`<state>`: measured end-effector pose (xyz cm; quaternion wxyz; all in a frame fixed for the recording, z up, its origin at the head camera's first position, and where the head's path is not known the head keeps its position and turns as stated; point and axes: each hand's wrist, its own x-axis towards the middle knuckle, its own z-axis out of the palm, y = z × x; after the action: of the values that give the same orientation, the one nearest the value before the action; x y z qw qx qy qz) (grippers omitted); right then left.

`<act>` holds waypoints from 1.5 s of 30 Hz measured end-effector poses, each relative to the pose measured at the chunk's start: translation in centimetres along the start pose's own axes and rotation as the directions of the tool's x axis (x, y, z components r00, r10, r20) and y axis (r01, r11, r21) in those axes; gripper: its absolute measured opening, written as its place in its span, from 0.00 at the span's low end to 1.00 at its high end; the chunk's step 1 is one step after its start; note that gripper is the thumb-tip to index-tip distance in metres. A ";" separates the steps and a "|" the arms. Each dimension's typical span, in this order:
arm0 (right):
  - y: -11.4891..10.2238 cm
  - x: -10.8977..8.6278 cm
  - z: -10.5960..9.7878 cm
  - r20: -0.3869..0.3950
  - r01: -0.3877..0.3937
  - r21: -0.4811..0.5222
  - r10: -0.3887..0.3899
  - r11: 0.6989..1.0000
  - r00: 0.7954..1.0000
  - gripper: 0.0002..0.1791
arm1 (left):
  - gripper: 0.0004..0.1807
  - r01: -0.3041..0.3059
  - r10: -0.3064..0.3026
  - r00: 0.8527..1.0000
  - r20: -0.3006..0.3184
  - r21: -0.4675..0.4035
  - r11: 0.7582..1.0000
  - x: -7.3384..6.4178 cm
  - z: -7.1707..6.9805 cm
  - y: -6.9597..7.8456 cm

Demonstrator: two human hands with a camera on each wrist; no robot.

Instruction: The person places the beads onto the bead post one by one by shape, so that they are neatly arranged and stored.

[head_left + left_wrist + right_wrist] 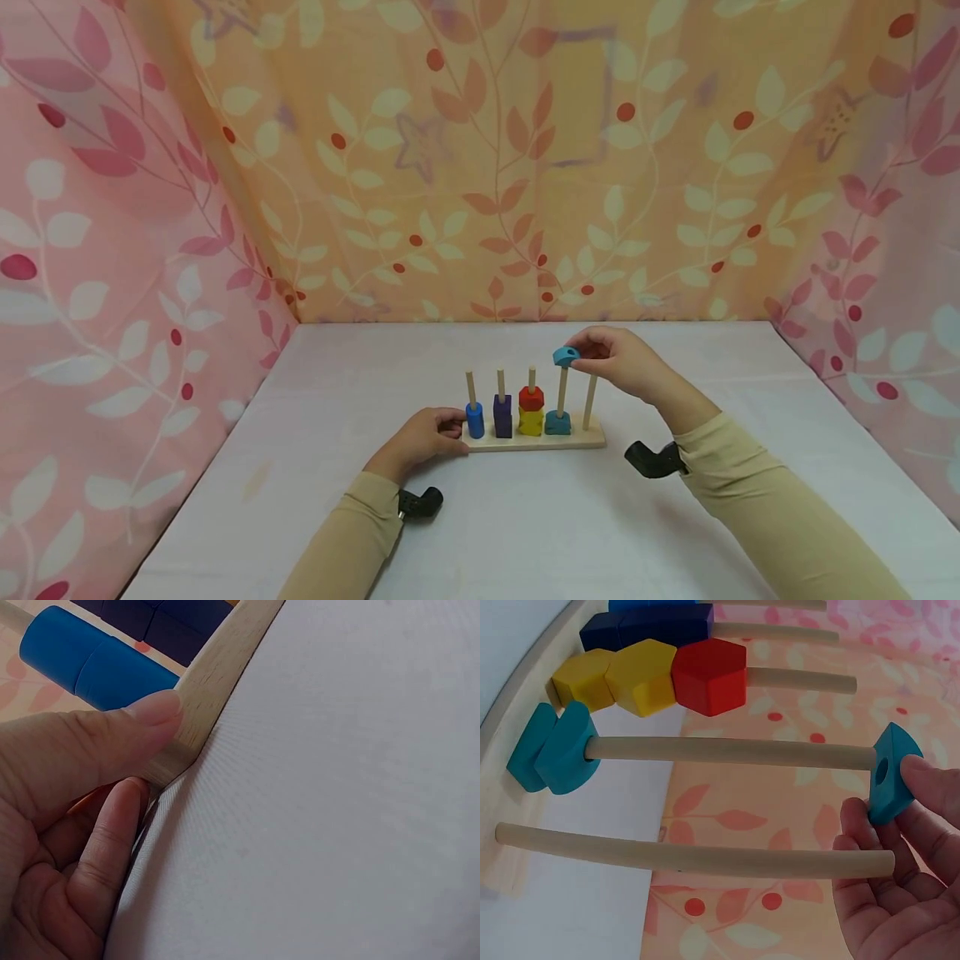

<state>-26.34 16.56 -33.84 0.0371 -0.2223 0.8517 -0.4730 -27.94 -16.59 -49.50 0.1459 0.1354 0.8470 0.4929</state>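
My left hand [417,437] grips the left end of a wooden peg board [536,445], its thumb on the board's front edge in the left wrist view. My right hand [621,360] pinches a teal half-round block [895,761] with a hole through it. The block is at the top end of the fourth peg [735,750], with its hole beside the peg's tip in the right wrist view. Two more teal blocks [571,750] sit at the foot of that peg. The rightmost peg [705,855] is bare and passes in front of my right fingers.
Blue cylinders [475,421], dark purple blocks [502,417], and yellow blocks [531,422] under a red hexagonal block [531,398] fill the other pegs. The board stands on a white-covered table [525,517]. Patterned curtains [480,167] enclose the back and sides.
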 end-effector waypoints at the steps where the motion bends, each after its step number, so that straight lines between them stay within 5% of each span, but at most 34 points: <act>1: 0.0 0.0 0.1 0.008 -0.005 -0.003 0.005 1.000 1.000 0.12 | 0.33 0.006 -0.006 1.000 -0.001 -0.001 1.000 0.0 0.0 0.0; 19: 1.9 -0.5 1.4 0.013 -0.080 -0.044 0.080 0.996 0.997 0.12 | 0.32 -0.021 0.021 1.000 0.004 -0.011 1.000 -0.8 0.2 0.5; 35: 6.4 -1.4 3.4 0.046 -0.237 0.037 0.235 0.971 0.971 0.15 | 0.32 -0.031 0.032 0.999 0.014 -0.037 0.999 -0.5 0.5 0.3; 45: 8.2 -1.8 4.8 0.030 -0.271 0.038 0.270 0.962 0.962 0.10 | 0.32 -0.043 0.044 0.999 0.020 -0.023 0.999 -0.5 0.8 0.6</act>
<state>-26.26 17.27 -43.49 0.1163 -0.1086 0.8636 -0.4784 -27.10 -15.86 -49.33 0.1455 0.1571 0.8366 0.5042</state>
